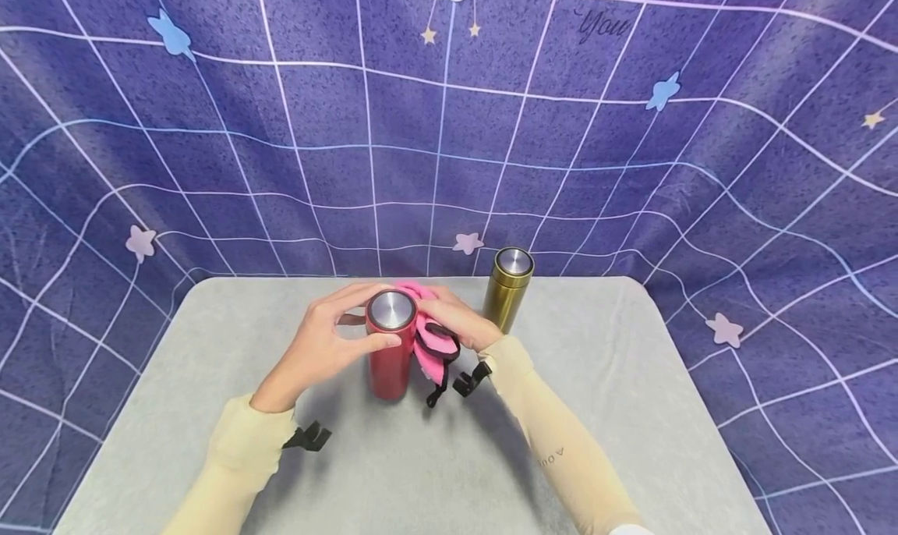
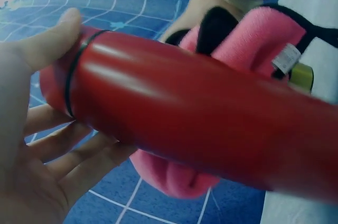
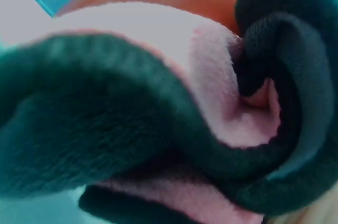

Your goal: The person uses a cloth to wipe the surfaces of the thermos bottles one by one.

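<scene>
Upright over the grey table is a red thermos flask [image 1: 390, 367] with a silver-topped lid. My left hand [image 1: 324, 341] grips it near the lid, thumb on the near side; in the left wrist view the fingers [image 2: 79, 152] curve round beneath the flask [image 2: 174, 108]. A pink fleecy cloth [image 1: 431, 363] with black edging is bunched in my right hand [image 1: 459, 318], right beside the flask. Black trim [image 3: 174, 123] fills much of the right wrist view, with my right fingers mostly hidden. A white label [image 2: 287, 58] shows on the cloth.
A gold thermos flask [image 1: 502, 301] stands behind my right hand, near the table's back edge. The grey table [image 1: 421, 472] is bounded by a blue patterned curtain [image 1: 393, 168] at the back and sides.
</scene>
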`<state>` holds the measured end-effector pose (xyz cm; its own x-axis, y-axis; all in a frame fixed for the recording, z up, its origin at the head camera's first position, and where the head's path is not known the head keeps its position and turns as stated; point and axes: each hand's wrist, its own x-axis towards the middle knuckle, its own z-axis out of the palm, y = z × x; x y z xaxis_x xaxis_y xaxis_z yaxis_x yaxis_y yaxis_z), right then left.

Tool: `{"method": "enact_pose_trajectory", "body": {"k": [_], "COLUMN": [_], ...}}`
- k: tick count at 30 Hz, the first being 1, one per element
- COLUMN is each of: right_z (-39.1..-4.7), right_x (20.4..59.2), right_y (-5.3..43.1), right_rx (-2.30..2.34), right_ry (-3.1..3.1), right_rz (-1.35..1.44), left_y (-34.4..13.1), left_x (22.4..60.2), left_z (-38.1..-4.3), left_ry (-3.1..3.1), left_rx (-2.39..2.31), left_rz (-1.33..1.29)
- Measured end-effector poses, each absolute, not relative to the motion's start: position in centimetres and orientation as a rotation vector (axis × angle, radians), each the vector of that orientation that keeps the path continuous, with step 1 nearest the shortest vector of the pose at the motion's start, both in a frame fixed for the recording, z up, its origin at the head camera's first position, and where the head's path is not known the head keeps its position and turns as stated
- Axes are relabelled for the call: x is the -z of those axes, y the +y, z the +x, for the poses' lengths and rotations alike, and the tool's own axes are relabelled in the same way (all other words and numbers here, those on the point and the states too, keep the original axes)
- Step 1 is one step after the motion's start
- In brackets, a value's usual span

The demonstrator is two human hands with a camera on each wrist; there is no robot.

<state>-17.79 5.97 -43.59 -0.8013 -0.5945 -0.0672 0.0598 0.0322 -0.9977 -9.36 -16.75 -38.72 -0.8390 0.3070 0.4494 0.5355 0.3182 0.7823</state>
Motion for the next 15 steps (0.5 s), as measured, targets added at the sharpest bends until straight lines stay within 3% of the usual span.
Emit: {"method": "enact_pose_trajectory", "body": {"k": [15], "right_z": [-14.6], "right_x": [43.3], "right_y": [6.9], "right_rx": [1.945], "right_ry": [2.139], "right_rz": [-0.521], "left_y": [-17.3], "left_x": [38.7], "left_z": [-10.1], "left_ry": [-2.437], "left_rx": [1.566], "left_rz": [-0.579]}}
